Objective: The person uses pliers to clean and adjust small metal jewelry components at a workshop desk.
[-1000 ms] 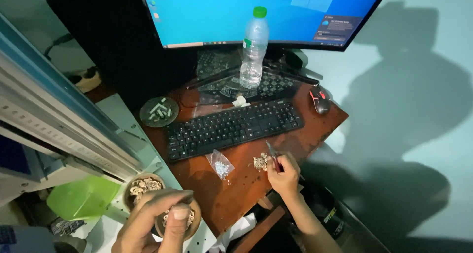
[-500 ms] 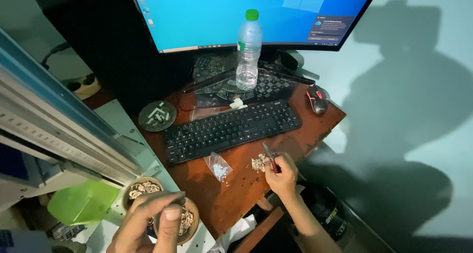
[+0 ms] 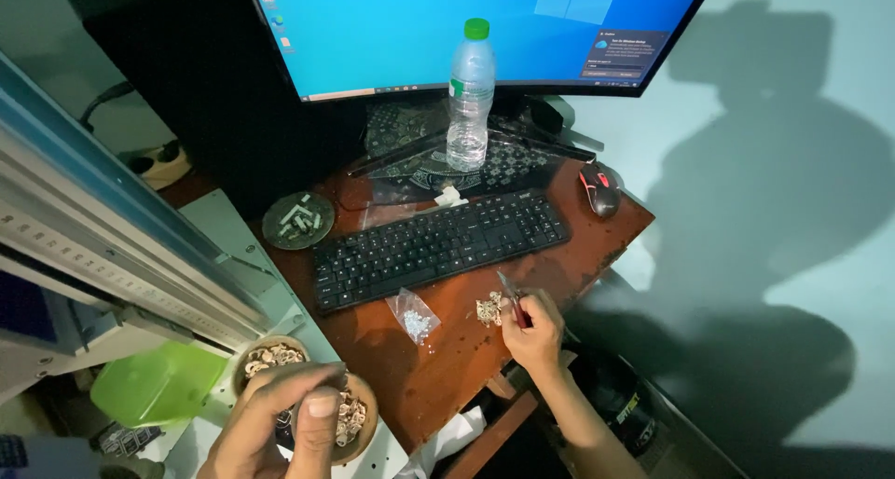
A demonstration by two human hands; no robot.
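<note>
Dim light fills this corner, and most of the glow comes from the blue monitor (image 3: 466, 27) at the back of my reddish-brown tabletop (image 3: 447, 358). A clear water bottle (image 3: 469, 92) with a green cap stands upright in front of the screen, and a black keyboard (image 3: 438, 246) lies slantwise below it. A black and red mouse (image 3: 601, 190) sits off the keyboard's right end, and a round ashtray (image 3: 298, 220) holding stubs sits off its left end.

My right hand (image 3: 534, 328) rests on the near edge of the tabletop, fingers pinched together round a thin metal tool (image 3: 511, 294), tweezers by the look of them, whose tip points up and away from me. The tip is just beside a small heap of pale gold pieces (image 3: 488, 308) lying on the wood. A small clear plastic bag (image 3: 413, 314) with tiny light grains inside lies to the left of that heap, apart from it.

My left hand (image 3: 280, 423) is low in the near left corner, fingers curled inward above a round brown bowl (image 3: 359, 432) filled with more of the same pale pieces. Whether that grip has anything between the fingertips I cannot tell; the thumb hides it. A second such bowl (image 3: 270, 356) stands just behind, touching the first or nearly so. A lime-green plastic tub (image 3: 149, 381) sits further left, under a grey metal machine frame (image 3: 103, 218).
</note>
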